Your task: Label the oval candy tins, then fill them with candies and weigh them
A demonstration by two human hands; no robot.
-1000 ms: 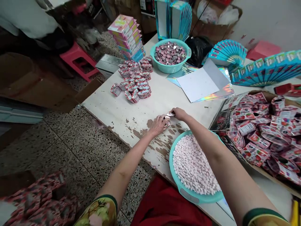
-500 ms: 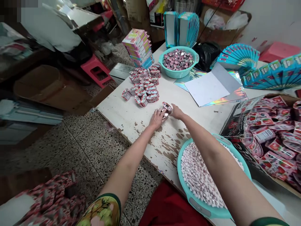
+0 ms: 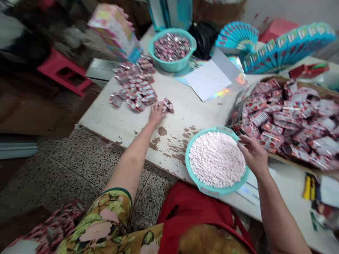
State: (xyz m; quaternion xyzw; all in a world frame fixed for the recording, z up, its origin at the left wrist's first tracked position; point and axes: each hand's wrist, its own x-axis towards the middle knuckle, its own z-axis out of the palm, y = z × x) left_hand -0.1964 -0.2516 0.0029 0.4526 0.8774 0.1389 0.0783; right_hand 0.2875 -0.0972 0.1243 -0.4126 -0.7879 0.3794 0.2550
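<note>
- The left hand [image 3: 157, 113] rests on the worktop [image 3: 190, 116] near the middle of the frame, its fingers bent against a few small round packs [image 3: 168, 106]; blur hides whether they pinch them or only touch.
- These packs lie just right of the fingertips, apart from the right-hand box.
- A cluster of similar packs [image 3: 137, 86], red and silver, sits just beyond the left hand, left of the upper centre.
- The right hand [image 3: 254, 154] is at the right of the frame, over the edge of a turquoise basin [image 3: 188, 164]; its fingers are loosely bent, the thumb apart from the forefinger.
- Small white pieces [image 3: 217, 158] fill that basin, right of centre near the worktop's front edge.
- Beside the basin, at the right, a box [image 3: 234, 114] is heaped with red strawberry-printed packets [image 3: 293, 118].
- A second turquoise basin [image 3: 172, 66], at the upper centre, holds pink and silvery round pieces [image 3: 172, 47].
- Right of it lie a black bag [image 3: 205, 38] and a white sheet [image 3: 208, 81]; blue cartons [image 3: 288, 46] fan out at the upper right.
- At the upper left are a blurred stack of pink boxes [image 3: 113, 30] and a pink stool [image 3: 51, 65] on the floor.
</note>
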